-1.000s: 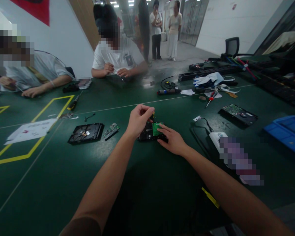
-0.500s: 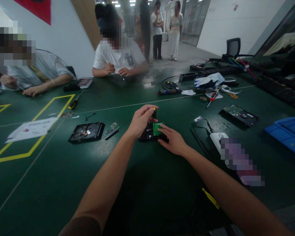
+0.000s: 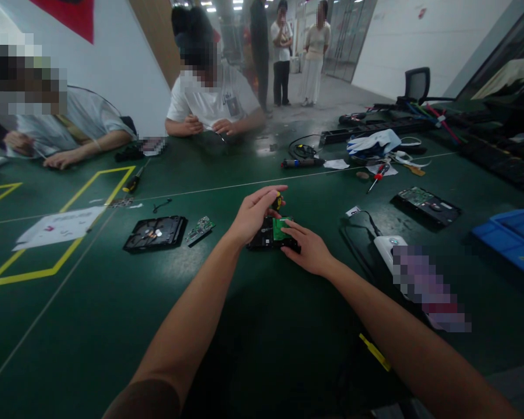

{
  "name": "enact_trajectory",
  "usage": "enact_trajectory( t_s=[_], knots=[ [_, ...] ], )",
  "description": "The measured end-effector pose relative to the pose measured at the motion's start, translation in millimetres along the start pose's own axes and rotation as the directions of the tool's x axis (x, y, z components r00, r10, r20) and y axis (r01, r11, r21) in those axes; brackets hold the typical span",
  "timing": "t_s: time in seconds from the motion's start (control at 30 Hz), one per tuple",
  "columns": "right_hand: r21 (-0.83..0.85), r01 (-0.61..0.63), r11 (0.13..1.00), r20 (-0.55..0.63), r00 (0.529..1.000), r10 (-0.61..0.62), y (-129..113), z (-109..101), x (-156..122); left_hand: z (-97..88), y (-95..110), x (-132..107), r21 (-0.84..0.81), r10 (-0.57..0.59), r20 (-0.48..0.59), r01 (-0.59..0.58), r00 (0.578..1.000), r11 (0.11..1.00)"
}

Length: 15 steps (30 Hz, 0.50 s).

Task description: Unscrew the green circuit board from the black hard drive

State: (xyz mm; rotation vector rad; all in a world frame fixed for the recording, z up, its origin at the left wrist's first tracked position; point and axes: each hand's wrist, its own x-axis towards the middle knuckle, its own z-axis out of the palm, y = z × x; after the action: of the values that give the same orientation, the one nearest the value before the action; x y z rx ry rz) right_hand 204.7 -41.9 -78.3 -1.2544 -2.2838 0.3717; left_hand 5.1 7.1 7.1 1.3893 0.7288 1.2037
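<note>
A black hard drive (image 3: 266, 235) with a green circuit board (image 3: 280, 227) on top lies on the green table mat (image 3: 253, 326) in front of me. My left hand (image 3: 254, 213) is curled round the yellow-and-black handle of a small screwdriver (image 3: 278, 201) held upright over the drive. My right hand (image 3: 309, 250) presses flat on the drive's near right corner, fingers on the board's edge. The screwdriver's tip is hidden behind my left hand.
To the left lie another opened drive (image 3: 155, 232), a loose circuit board (image 3: 199, 229) and a paper sheet (image 3: 59, 225) in a yellow-taped square. A third drive (image 3: 428, 204), blue tray (image 3: 513, 238), cables and tools sit right. Two seated people work across the table.
My left hand's fingers have shifted round the screwdriver handle, now more stretched over its top. The right hand and the drive stay put.
</note>
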Motion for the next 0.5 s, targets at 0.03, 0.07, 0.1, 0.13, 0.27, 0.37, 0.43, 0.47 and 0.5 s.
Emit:
enact_trajectory(
  t_s=[0.03, 0.07, 0.1, 0.13, 0.27, 0.37, 0.43, 0.47, 0.5],
  knots=[
    [0.0, 0.001, 1.0, -0.001, 1.0, -0.001, 0.4, 0.3, 0.0, -0.6, 0.0, 0.0, -0.017, -0.013, 0.007, 0.013, 1.0, 1.0],
    [0.003, 0.003, 1.0, -0.003, 1.0, -0.003, 0.8, 0.6, 0.0, -1.1, -0.1, 0.0, -0.027, -0.02, 0.01, 0.02, 1.0, 0.999],
    [0.007, 0.007, 1.0, -0.005, 1.0, -0.007, 1.3, 1.0, 0.0, -1.5, -0.3, 0.0, -0.028, -0.02, 0.009, 0.02, 1.0, 0.999],
    [0.012, 0.013, 1.0, -0.007, 1.0, -0.013, 1.9, 1.4, 0.0, -1.8, -0.5, 0.0, -0.024, -0.015, 0.002, 0.015, 1.0, 1.0],
    [0.034, 0.014, 0.999, -0.015, 1.0, -0.014, 3.5, 2.4, 0.0, -1.3, -0.8, 0.1, -0.018, 0.006, -0.08, -0.007, 0.997, 1.0],
    [0.042, 0.008, 0.999, -0.016, 1.0, -0.007, 3.8, 2.2, -0.3, -0.2, 0.4, -0.2, -0.005, 0.009, -0.125, -0.009, 0.992, 1.0],
    [0.044, 0.007, 0.999, -0.014, 1.0, -0.006, 3.5, 1.8, -0.5, 0.6, 1.2, -0.5, 0.0, 0.007, -0.115, -0.007, 0.993, 1.0],
    [0.044, 0.005, 0.999, -0.014, 1.0, -0.004, 3.2, 1.6, -0.6, 1.0, 1.4, -0.6, -0.002, 0.009, -0.102, -0.009, 0.995, 1.0],
    [0.042, 0.001, 0.999, -0.013, 1.0, -0.001, 2.9, 1.3, -0.7, 1.3, 1.5, -0.7, -0.005, 0.015, -0.084, -0.015, 0.996, 1.0]
  ],
)
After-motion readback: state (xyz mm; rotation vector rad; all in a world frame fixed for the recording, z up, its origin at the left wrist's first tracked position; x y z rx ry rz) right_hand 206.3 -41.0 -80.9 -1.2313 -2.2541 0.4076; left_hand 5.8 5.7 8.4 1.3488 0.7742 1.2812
